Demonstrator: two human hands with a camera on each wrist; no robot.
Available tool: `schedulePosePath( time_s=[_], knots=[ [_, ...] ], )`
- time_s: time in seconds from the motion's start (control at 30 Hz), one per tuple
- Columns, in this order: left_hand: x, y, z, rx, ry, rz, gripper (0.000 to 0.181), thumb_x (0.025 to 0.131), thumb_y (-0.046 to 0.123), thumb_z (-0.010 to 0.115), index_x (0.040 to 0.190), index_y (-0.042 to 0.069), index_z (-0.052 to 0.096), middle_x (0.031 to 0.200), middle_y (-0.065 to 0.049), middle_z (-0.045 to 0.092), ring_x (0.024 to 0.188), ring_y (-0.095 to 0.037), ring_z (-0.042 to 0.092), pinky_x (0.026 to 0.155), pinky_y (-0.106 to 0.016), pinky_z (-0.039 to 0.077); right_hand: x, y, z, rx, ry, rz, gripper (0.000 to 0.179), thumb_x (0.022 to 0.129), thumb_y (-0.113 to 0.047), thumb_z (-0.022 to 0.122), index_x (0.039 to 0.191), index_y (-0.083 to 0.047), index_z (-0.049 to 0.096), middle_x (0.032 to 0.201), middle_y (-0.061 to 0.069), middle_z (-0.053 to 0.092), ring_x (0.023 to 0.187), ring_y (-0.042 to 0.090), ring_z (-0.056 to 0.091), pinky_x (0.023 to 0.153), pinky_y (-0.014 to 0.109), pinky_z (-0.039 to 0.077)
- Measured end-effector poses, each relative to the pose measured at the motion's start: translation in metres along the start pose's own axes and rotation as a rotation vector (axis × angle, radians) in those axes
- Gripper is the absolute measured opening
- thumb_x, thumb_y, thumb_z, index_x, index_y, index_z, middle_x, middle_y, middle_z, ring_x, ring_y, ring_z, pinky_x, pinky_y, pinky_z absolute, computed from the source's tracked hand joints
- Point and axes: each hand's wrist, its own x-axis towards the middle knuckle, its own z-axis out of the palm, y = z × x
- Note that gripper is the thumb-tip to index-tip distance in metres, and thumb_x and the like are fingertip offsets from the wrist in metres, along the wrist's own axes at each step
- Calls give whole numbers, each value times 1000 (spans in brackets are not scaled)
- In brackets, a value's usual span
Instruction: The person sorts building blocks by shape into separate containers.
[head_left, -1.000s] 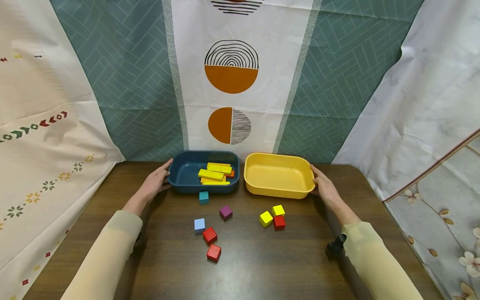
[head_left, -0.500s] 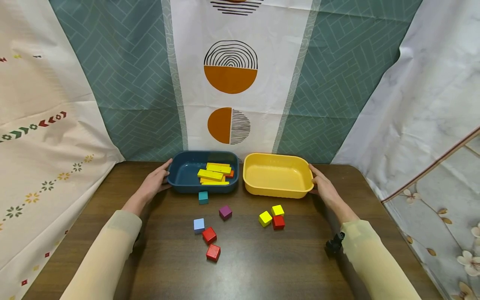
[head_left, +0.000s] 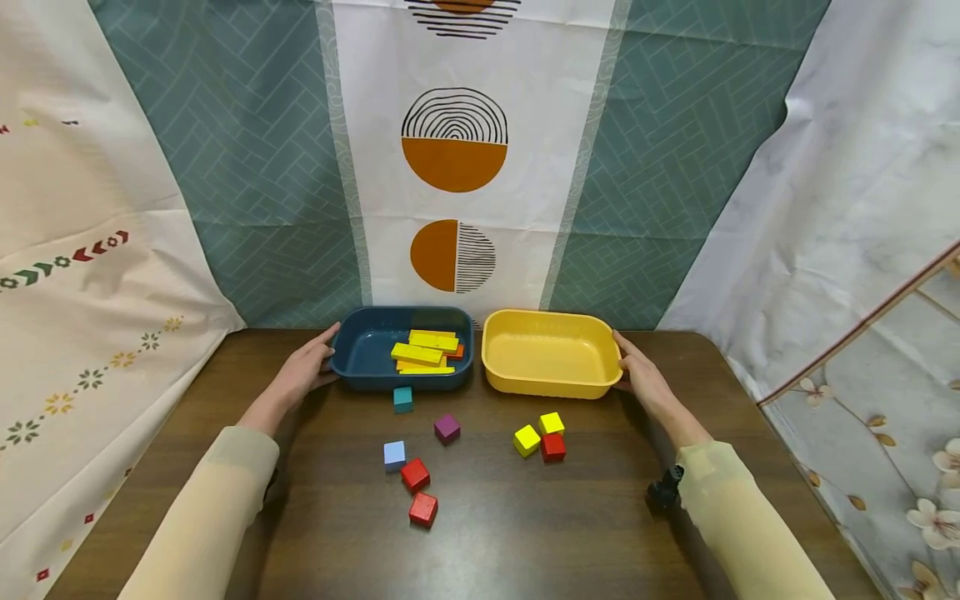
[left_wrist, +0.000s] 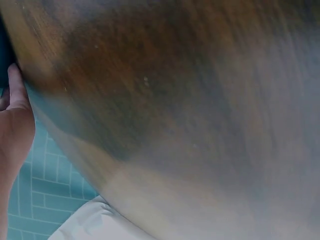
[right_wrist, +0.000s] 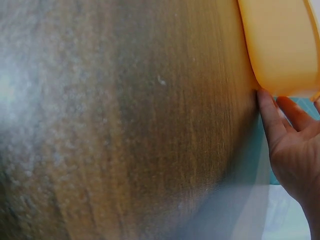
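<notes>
At the back of the table, my left hand (head_left: 302, 367) touches the left end of a dark blue tray (head_left: 360, 358), its fingers extended along the rim. Yellow and orange bars (head_left: 417, 355) lie piled in the right half of that tray, with a bit of red-orange showing. My right hand (head_left: 645, 377) rests against the right end of a yellow tray (head_left: 551, 387), which has nothing in it. In the right wrist view, straight fingertips (right_wrist: 266, 100) meet the yellow tray's end wall. The left wrist view catches only an edge of the blue tray beside the left hand (left_wrist: 17, 120).
In front of the trays lie a teal cube (head_left: 402, 400), a purple cube (head_left: 447, 429), a light blue cube (head_left: 394, 457) and two red cubes (head_left: 416, 475). Further right, two yellow cubes (head_left: 527, 441) sit by another red cube (head_left: 553, 447). Patterned cloth (head_left: 457, 167) hangs behind the table.
The head view has shifted slightly, so the whole scene sits a little lower and further left. Hands, trays and cubes keep their places relative to each other.
</notes>
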Motion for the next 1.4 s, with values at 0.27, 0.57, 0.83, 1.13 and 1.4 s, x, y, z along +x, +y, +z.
schedulePosePath(
  time_s=[0.27,0.57,0.83,1.13,1.4],
  knots=[
    [-10,6,-14,-5,97,-1,59,111,32,26,166,22,5,166,-24,19,147,-43,31,114,-57,34,-16,-31,6,18,-20,13,64,101,-2,31,164,-4,16,170,14,10,138,41,38,102,45,49],
    [-33,29,-24,151,393,171,55,111,34,31,164,24,25,158,-23,39,140,-35,42,111,-46,42,-18,-29,4,9,-19,10,64,101,-2,30,164,-4,15,169,17,11,137,43,39,98,38,53],
    [-58,56,-5,256,384,301,51,109,35,45,160,34,37,152,-9,50,134,-16,48,98,-10,40,-1,2,-1,-20,-7,-19,63,104,-9,30,166,-14,15,171,10,11,139,37,40,99,38,52],
    [-79,76,28,384,258,429,47,106,26,57,153,24,52,141,-7,59,127,-14,52,96,-7,39,-3,1,0,-24,-6,-21,64,104,-9,28,166,-14,15,170,10,12,140,37,39,98,35,53],
    [-98,83,47,494,54,383,45,104,36,61,148,30,56,140,3,61,125,-16,55,96,-23,51,-2,4,1,-56,12,-31,64,103,-11,30,166,-14,17,169,11,16,133,37,45,99,40,53]
  ],
)
